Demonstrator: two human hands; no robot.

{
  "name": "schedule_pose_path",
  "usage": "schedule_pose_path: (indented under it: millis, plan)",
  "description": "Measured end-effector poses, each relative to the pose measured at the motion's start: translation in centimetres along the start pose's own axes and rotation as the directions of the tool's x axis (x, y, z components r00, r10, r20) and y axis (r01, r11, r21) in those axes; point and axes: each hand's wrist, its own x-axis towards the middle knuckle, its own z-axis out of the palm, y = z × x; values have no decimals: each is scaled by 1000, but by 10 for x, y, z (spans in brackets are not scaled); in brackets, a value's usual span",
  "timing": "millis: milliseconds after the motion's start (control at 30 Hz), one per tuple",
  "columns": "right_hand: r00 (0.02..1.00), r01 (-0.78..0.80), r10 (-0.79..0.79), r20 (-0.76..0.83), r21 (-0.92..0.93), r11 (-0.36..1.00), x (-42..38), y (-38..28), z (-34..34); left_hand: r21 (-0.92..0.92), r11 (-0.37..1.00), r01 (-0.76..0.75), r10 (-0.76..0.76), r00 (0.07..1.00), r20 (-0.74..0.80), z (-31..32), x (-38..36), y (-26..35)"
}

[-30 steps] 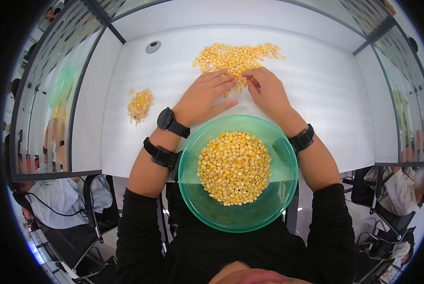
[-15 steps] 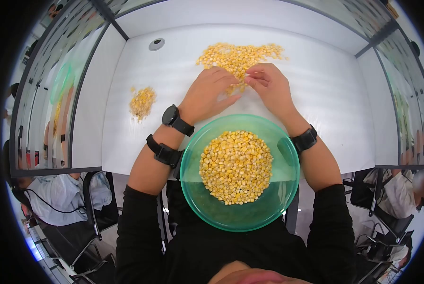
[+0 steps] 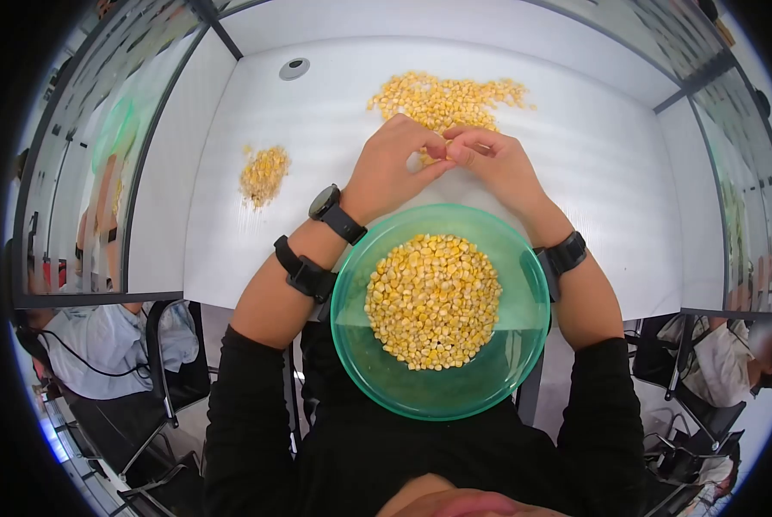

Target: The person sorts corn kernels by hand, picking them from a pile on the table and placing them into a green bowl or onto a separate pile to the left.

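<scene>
A loose pile of yellow corn kernels (image 3: 442, 99) lies on the white table beyond my hands. My left hand (image 3: 396, 162) is bent at the near edge of this pile, thumb and forefinger drawn together. Its fingertips meet those of my right hand (image 3: 499, 165), whose thumb and forefinger are pinched. Anything between the fingertips is too small to make out. Closer to my body is a translucent green bowl (image 3: 420, 398), with many corn kernels (image 3: 433, 302) gathered in its middle.
A smaller heap of paler, broken-looking kernels (image 3: 265, 175) lies at the left. Behind it is a round cable grommet (image 3: 294, 69). Partition panels (image 3: 175, 164) wall the table at the sides and back. People sit on chairs to the left and right.
My hands have come together, with the left thumb and fingers closing toward the right fingertips. The view has shifted slightly; the bowl and heaps look unchanged.
</scene>
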Motion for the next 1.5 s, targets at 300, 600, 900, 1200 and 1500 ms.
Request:
schedule_pose_path:
  millis: [300, 600, 900, 1200, 1500]
  plan:
    - [998, -49, 56, -41, 161, 986, 1, -2, 0, 32, 998, -49, 51, 997, -58, 1, 1, -6]
    - [1000, 15, -13, -29, 61, 998, -2, -6, 2, 42, 997, -57, 59, 997, -54, 2, 0, -6]
    - [988, 154, -154, -8, 78, 985, -4, -17, -11, 124, 991, -41, 52, 995, -83, -3, 0, -16]
    - [815, 202, -155, 559, -23, 979, -21, -48, -6, 122, 986, 117, -93, 978, -187, -1, 0, -32]
    - [963, 266, -265, 41, -17, 964, -4, -14, -34, 116, 974, 193, -186, 980, -72, -1, 0, -29]
